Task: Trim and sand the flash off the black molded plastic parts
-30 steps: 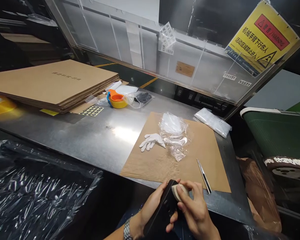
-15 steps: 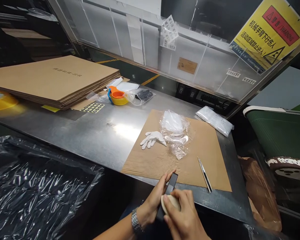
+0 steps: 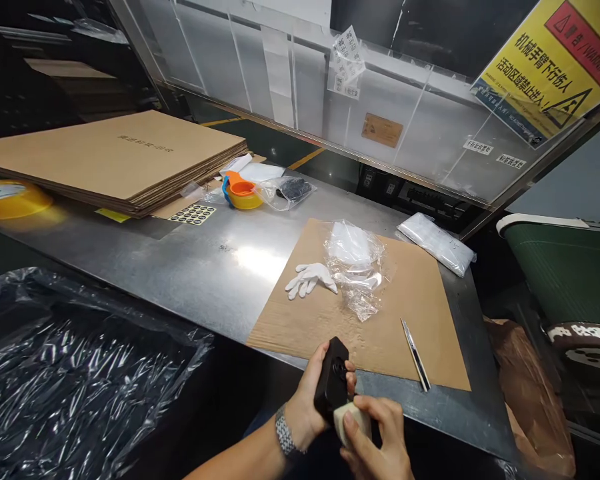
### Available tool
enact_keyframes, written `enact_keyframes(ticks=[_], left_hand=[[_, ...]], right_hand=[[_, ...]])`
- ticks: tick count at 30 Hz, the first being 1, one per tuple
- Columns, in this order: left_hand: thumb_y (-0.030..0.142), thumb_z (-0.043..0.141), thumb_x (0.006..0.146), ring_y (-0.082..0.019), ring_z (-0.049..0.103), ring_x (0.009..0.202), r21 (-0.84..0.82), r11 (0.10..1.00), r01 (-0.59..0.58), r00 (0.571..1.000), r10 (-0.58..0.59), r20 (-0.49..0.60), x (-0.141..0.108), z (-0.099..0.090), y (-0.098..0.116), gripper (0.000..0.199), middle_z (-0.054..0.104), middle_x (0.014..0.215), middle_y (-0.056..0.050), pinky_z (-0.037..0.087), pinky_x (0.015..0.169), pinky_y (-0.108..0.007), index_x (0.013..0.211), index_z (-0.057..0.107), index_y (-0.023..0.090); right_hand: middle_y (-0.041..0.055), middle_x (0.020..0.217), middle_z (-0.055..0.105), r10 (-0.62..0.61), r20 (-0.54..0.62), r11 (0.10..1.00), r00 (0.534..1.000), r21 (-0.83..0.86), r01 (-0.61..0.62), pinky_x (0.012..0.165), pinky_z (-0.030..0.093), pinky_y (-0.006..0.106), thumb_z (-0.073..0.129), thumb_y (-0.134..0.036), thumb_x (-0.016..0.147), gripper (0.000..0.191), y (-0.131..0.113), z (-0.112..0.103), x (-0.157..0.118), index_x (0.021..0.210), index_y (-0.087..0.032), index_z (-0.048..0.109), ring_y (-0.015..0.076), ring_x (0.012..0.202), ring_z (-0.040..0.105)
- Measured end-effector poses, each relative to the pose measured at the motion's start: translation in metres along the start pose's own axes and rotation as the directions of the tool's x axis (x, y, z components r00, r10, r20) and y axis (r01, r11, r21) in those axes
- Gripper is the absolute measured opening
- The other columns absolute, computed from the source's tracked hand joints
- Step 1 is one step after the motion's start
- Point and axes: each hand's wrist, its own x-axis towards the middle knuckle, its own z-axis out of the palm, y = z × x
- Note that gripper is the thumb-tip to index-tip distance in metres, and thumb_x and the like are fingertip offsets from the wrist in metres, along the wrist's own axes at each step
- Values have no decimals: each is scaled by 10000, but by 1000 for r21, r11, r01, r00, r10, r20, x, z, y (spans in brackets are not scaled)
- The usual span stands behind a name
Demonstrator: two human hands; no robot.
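In front of the table's near edge, my left hand (image 3: 306, 400) is wrapped round a black box-shaped device (image 3: 330, 383) with a round part on its face. My right hand (image 3: 383, 437) pinches a cream-coloured pad (image 3: 347, 421), perhaps a sponge, against the device's lower end. Beyond my hands a brown cardboard sheet (image 3: 325, 333) covers part of the metal table (image 3: 200, 267). A white glove (image 3: 310, 279) lies on it, beside crumpled clear plastic with white material inside (image 3: 353, 250). Farther right on the cardboard rests a slim cutter knife (image 3: 415, 353).
Stacked flat cardboard (image 3: 130, 153) fills the table's back left, near yellow tape (image 3: 17, 200) and a sticker sheet (image 3: 195, 213). An orange-and-yellow tape dispenser (image 3: 244, 192) and a white plastic packet (image 3: 435, 243) stand farther back. Black plastic sheeting (image 3: 80, 387) is at lower left.
The device in my left hand has turned from its narrow side to its broad face with the round part. My right hand and the pad have shifted slightly right and down.
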Motion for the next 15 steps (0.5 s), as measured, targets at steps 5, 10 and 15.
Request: enact_keyframes(ticks=[5,10,15], left_hand=[[340,436,892,-105,542,437,34,969,-245,967,247,-65,-5,5,5,261,558,559,1,505,474,-232,733,510,147],[45,622,709,-146,608,493,255,889,-380,917,399,-25,-10,5,-4,207,633,627,-13,504,476,-240,880,565,148],[50,558,742,-168,618,501,246,922,-297,940,329,-96,-13,-4,-4,170,620,577,-13,543,527,-333,888,546,136]], right_hand=[[111,1127,496,149,21,978,989,-151,-145,820,459,402,502,-111,845,476,53,-4,-18,1295,-265,469,230,1005,488],[125,1063,549,390,-50,865,919,-322,-385,823,442,435,438,-342,903,395,112,14,-4,1266,-194,489,252,978,488],[131,1050,575,456,-78,805,887,-388,-448,805,427,409,350,-464,909,446,145,32,11,1180,-173,553,264,966,485]])
